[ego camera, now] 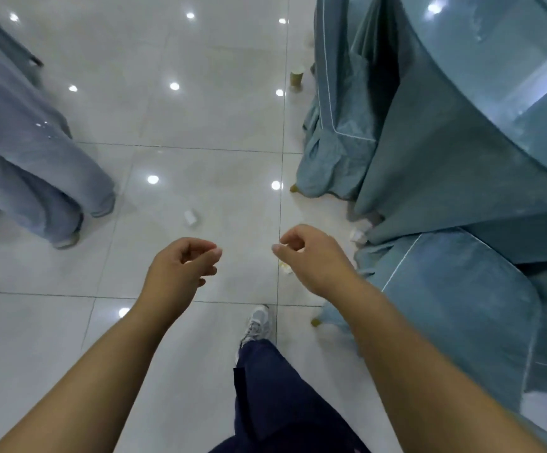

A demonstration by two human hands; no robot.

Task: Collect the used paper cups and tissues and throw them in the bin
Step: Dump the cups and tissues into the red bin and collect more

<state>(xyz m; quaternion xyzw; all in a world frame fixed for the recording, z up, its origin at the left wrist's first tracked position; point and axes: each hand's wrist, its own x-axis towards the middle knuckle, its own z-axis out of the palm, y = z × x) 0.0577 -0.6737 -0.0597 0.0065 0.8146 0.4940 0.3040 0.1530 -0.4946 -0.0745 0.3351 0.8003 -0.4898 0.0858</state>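
While left fingers curl, cup beyond, apart.

**Teal-draped table beside a glossy tiled floor**

A round table with a glass top stands at right under a teal tablecloth that hangs to the floor. Two chairs in matching teal covers with pale piping sit against it, one farther off and one close by. A gold chair leg shows below the far cover's hem. White floor tiles mirror ceiling lights. Grey-blue draped fabric falls to the floor at left.
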